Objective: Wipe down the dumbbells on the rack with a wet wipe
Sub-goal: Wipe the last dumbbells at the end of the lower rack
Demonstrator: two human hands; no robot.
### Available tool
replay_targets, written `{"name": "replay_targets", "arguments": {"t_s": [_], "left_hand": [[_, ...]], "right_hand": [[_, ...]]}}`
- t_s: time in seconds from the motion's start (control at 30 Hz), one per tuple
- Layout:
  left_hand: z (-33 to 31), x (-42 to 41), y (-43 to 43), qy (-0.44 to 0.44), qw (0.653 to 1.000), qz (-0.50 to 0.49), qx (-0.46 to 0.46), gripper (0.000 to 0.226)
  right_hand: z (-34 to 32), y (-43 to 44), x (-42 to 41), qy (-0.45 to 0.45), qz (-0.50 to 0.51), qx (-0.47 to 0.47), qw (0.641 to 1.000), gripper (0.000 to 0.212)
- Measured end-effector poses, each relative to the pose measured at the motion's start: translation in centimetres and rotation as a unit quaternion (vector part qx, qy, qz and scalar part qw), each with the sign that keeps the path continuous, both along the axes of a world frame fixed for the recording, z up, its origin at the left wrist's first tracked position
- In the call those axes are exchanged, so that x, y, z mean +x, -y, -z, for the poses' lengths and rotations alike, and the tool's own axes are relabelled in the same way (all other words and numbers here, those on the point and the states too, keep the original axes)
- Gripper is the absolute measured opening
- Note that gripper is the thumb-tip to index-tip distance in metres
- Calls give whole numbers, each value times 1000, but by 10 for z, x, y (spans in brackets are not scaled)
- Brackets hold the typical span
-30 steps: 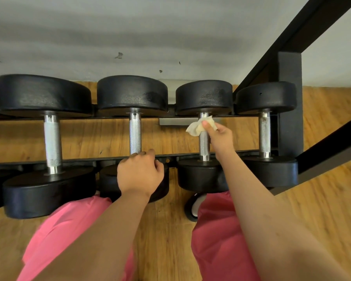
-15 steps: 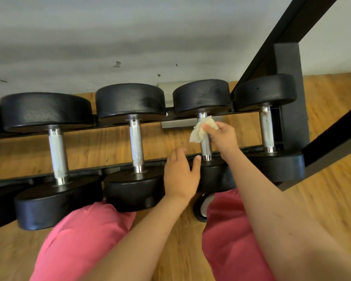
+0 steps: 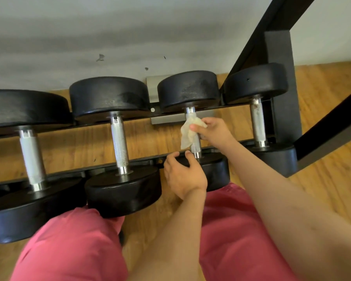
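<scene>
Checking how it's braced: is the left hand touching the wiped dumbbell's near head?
Touching. Head view: the left hand rests on the near head, with no gap showing between them.

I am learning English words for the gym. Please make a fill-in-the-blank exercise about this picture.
1. The right hand presses the wet wipe on the metal bar of the ____ dumbbell from the right.
2. The left hand touches its near head, which is ____ in colour.
3. The floor under the rack is made of ____.
Missing words: second; black; wood.
</scene>
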State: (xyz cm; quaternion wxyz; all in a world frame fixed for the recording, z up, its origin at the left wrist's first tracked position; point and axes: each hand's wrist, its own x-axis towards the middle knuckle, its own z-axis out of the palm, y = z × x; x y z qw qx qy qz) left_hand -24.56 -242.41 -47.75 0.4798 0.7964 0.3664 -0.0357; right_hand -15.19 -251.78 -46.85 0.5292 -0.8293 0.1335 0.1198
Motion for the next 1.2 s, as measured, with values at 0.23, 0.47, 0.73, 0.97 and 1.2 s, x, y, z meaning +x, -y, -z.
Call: {"name": "replay_targets", "arguments": {"t_s": [0.23, 0.47, 0.73, 0.97, 1.2], "left_hand": [[-3, 0, 1, 5, 1000, -3, -1, 34], [-5, 1, -1, 10, 1000, -13, -14, 31], [-4, 2, -1, 17, 1000, -14, -14, 27], [-3, 0, -1, 20, 999, -19, -16, 28], [0, -4, -10, 10, 996, 8, -84, 38]], "right_hand": [[-2, 13, -8, -29, -38, 13, 999, 23], [-1, 19, -12, -25, -40, 10, 999, 29], [4, 26, -18, -48, -95, -25, 994, 41], [-1, 25, -22, -82, -144, -50, 985, 34], [1, 29, -23, -106, -171, -76, 977, 28]]}}
